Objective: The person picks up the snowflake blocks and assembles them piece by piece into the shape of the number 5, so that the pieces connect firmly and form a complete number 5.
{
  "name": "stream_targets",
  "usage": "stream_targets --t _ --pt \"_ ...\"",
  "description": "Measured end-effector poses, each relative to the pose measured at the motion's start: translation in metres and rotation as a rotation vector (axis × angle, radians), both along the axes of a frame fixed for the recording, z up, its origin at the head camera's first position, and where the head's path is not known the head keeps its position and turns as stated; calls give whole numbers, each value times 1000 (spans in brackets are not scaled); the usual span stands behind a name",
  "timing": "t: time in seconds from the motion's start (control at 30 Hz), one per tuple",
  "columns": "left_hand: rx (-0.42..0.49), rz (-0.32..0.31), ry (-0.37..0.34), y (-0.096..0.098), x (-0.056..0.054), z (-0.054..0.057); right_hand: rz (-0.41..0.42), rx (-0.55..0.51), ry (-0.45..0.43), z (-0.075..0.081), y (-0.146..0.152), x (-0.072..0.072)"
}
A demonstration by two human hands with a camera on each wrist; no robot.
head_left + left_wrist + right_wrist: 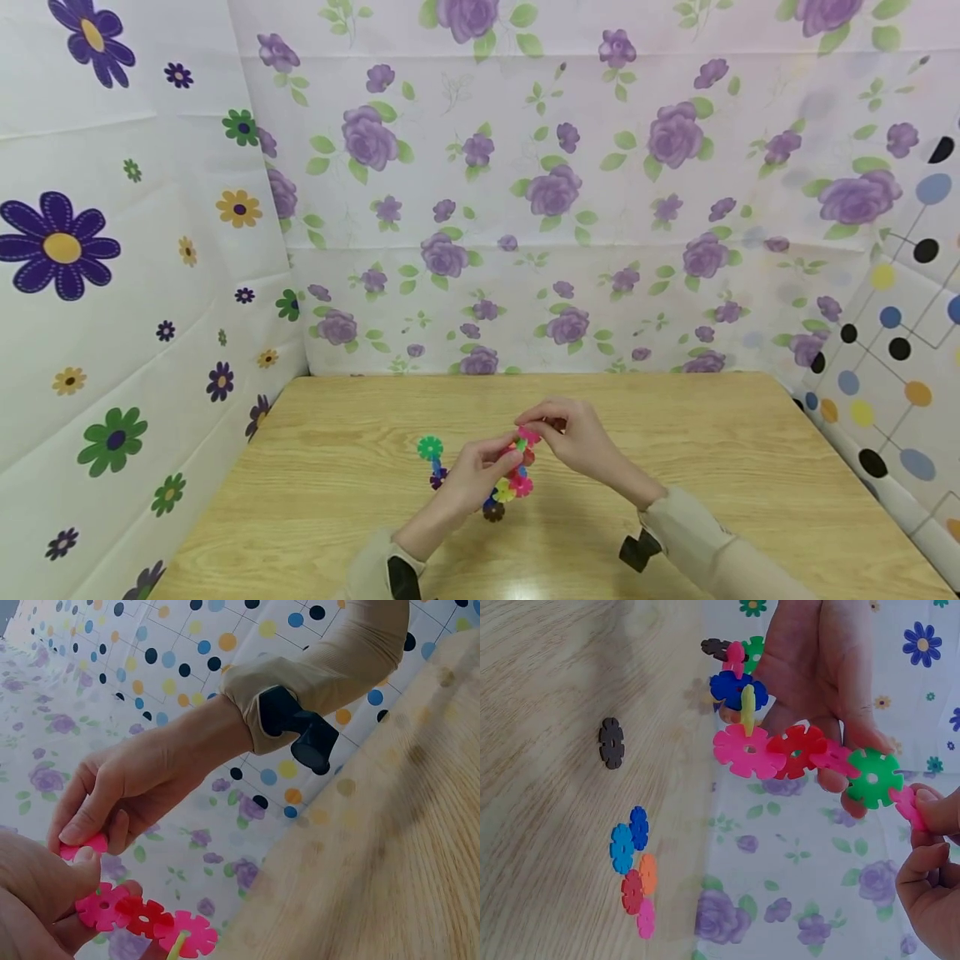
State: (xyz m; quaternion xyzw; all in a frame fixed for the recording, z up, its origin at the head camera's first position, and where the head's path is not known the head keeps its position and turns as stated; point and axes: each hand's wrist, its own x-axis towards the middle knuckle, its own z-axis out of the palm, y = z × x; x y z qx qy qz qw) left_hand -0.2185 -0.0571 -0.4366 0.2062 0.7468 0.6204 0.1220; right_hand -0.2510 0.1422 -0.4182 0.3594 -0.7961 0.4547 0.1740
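A chain of interlocking plastic snowflake discs in several colours hangs from my left hand. The left thumb and fingers pinch it close to a green disc. At that end, my right hand pinches a pink disc whose edge meets the green disc; how deep the slots engage is hidden. Further along come a bright pink disc, a thin yellow disc seen edge-on and a dark blue disc. The left hand covers part of the chain in the head view.
On the wooden table lie loose discs: a dark one apart, and a cluster with a light blue disc, an orange disc and a pink one. Floral cloth stands behind the table.
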Motion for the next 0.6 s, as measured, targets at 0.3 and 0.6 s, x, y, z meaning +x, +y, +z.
stream_targets --t 0.3,0.6 --pt "6 18 -22 1 1 -1 16 -3 -66 -1 -1 -1" --pt "10 38 -59 2 2 -5 18 19 -115 -3 -4 -1"
